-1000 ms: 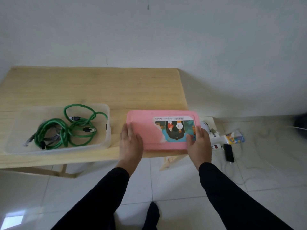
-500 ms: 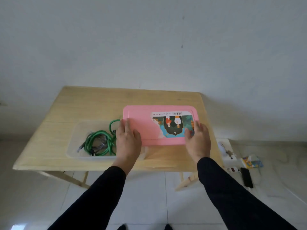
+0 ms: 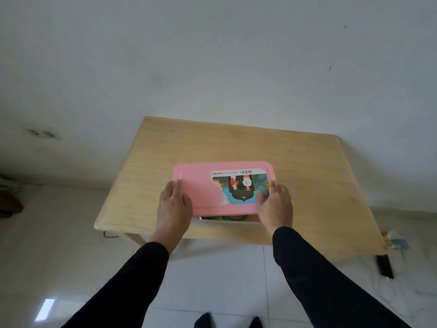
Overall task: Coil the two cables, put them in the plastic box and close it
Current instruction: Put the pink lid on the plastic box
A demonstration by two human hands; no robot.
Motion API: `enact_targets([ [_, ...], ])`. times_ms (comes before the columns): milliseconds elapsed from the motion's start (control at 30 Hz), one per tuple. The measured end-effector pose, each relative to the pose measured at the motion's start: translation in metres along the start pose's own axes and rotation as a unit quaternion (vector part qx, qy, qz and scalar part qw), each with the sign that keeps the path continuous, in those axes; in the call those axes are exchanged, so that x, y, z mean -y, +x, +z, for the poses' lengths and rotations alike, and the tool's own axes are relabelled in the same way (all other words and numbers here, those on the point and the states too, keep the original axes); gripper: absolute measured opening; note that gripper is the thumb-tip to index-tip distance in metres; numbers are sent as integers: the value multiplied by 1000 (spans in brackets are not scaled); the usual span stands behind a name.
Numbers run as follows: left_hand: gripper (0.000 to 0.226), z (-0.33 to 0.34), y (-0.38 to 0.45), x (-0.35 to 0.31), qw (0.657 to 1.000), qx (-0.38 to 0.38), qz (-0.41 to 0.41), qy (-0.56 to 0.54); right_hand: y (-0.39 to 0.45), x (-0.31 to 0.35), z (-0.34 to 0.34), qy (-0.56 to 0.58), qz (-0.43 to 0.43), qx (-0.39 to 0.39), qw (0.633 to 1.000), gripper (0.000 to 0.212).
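**Lid over the box, near edge not yet down**

The pink lid (image 3: pixel 220 185) sits right above the plastic box (image 3: pixel 227 221), its long axis running left to right across the person's front, and only a pale strip of the box's near wall shows beneath it. Through that strip, a glimpse of the green cables (image 3: pixel 224 218) inside. There's a gap along the near edge, so I'd judge the lid not seated yet. The left hand (image 3: pixel 173 204) grips the lid's left end, fingers on top; the right hand (image 3: pixel 275 204) grips the right end, thumb on the printed label (image 3: pixel 243 188). Both look equally near, one at each short end. The press wants to go straight down. The box rests near the front edge of the wooden table (image 3: pixel 236 143). Nothing stands in the way. On the floor to the right, a dark device (image 3: pixel 385 266) and a colourful packet (image 3: pixel 397 242), well apart.
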State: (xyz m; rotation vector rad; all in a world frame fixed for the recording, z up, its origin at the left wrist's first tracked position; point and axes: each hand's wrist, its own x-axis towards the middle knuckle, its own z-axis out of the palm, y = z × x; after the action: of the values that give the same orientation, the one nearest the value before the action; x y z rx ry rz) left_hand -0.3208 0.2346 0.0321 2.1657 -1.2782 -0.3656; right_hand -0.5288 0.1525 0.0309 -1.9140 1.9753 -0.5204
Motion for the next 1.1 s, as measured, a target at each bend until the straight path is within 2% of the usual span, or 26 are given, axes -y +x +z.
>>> enact_targets([
  [500,39,-3,-10,7,1000,24,17,-11,-29,-5,-7,-50,21,-11,998,44],
  [700,39,-3,-6,6,999,31,17,-8,-28,-4,0,-9,-17,-25,1000,44],
  [833,38,-2,-5,6,1000,16,11,-24,-23,-11,2,23,-29,-16,999,52],
  [967,38,0,-11,9,998,-4,21,-65,-23,-17,4,46,-44,-20,998,50],
  [1100,41,6,-12,14,993,-2,7,-122,-25,-26,9,120,-17,-3,993,52],
])
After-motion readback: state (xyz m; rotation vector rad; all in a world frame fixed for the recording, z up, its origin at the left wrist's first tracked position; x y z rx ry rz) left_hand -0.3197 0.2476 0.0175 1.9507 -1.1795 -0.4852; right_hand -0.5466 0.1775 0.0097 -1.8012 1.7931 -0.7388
